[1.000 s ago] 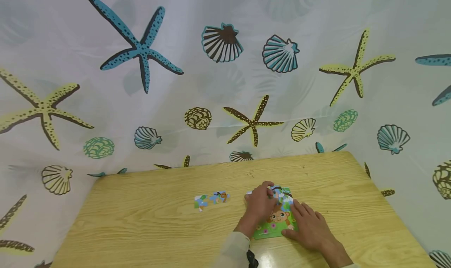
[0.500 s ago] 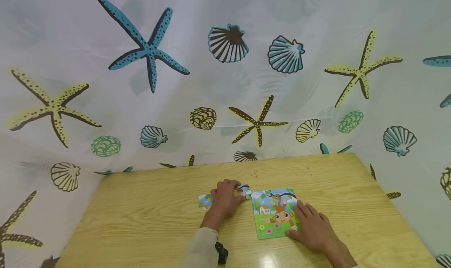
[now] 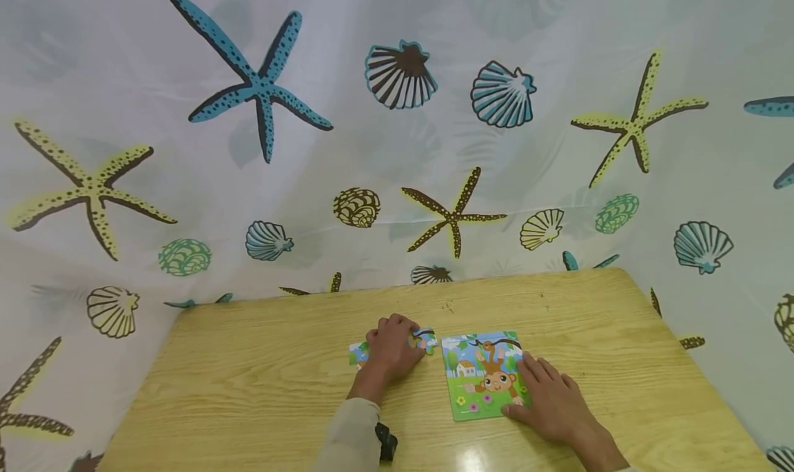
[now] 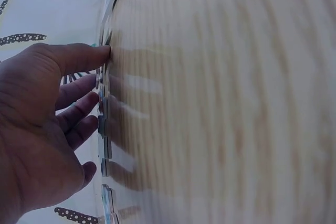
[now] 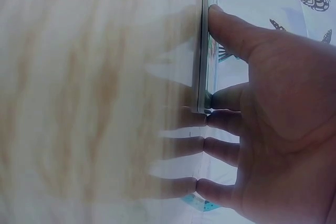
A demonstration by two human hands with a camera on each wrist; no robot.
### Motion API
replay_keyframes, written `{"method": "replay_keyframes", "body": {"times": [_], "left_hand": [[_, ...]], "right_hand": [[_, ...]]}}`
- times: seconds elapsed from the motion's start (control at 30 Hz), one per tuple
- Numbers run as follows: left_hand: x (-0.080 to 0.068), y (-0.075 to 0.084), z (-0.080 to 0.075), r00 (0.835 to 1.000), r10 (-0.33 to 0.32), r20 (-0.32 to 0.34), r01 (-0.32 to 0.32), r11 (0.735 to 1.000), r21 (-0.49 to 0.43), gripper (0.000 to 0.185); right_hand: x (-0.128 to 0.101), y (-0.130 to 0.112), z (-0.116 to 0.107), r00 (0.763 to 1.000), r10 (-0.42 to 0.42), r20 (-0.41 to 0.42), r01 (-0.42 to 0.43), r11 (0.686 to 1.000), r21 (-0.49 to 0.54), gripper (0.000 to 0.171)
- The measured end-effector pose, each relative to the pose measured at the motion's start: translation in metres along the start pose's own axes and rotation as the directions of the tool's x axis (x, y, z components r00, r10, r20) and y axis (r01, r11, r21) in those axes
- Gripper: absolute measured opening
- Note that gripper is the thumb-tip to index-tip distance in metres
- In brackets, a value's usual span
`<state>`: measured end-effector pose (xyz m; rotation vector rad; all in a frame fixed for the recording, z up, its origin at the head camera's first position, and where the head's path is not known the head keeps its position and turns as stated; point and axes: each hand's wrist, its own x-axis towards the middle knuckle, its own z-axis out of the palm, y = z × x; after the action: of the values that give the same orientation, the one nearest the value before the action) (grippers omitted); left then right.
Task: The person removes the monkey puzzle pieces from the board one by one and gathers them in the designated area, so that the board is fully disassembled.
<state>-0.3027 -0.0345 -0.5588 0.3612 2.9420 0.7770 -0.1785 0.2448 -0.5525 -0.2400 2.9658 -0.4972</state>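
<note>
A square picture board (image 3: 474,375) with a hanging monkey, a house and flowers lies flat on the table. My right hand (image 3: 552,399) rests at its right edge, thumb on the near right corner and fingers spread alongside. In the right wrist view, the thumb touches the face of the board (image 5: 201,51). Left of the board, my left hand (image 3: 391,348) lies over jigsaw pieces (image 3: 426,337), which show by its thumb and fingertips. Another puzzle piece (image 3: 357,353) peeks out at its left, and the palm hides the middle. The left wrist view shows the thumb and fingers along the edge-on jigsaw pieces (image 4: 104,129).
The wood-grain table (image 3: 248,389) ends at the back against a white cloth (image 3: 298,182) printed with starfish and shells. The cloth also hangs along both sides. A dark band (image 3: 386,442) sits at the left sleeve (image 3: 350,434).
My left hand has moved left off the board, and jigsaw pieces that overlapped its top now lie left of it. In the last half second they shifted slightly further left. The right hand stays put.
</note>
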Motion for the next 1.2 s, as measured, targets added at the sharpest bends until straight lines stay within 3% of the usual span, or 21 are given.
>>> {"method": "replay_keyframes", "body": {"times": [0.2,0.47,0.7,0.9,1.07,1.2], "left_hand": [[-0.001,-0.003,-0.001,1.0,0.008,-0.007,-0.008,1.0,-0.013,0.04],[-0.02,0.01,0.004,0.989,0.123,-0.081,-0.129,0.989,-0.072,0.028],[-0.038,0.031,0.02,0.967,0.251,0.032,-0.252,0.967,0.034,0.037],[-0.048,0.047,0.026,0.96,0.239,0.146,-0.259,0.956,0.136,0.057],[-0.051,0.054,0.026,0.965,0.224,0.138,-0.25,0.945,0.211,0.058],[-0.053,0.058,0.025,0.971,0.203,0.124,-0.226,0.95,0.217,0.058]], "right_hand": [[0.001,0.0,0.0,1.0,-0.01,-0.008,0.01,1.0,-0.005,0.087],[-0.001,-0.002,-0.003,1.0,0.009,0.005,-0.009,1.0,0.003,0.087],[-0.004,0.001,-0.002,1.0,0.021,0.015,-0.021,1.0,0.021,0.089],[-0.003,-0.003,-0.001,0.999,0.039,0.025,-0.04,0.998,0.045,0.089],[-0.001,-0.012,0.0,1.0,0.008,0.002,-0.008,0.999,0.04,0.08],[0.001,-0.019,0.003,1.0,-0.02,0.019,0.02,1.0,0.02,0.074]]}}
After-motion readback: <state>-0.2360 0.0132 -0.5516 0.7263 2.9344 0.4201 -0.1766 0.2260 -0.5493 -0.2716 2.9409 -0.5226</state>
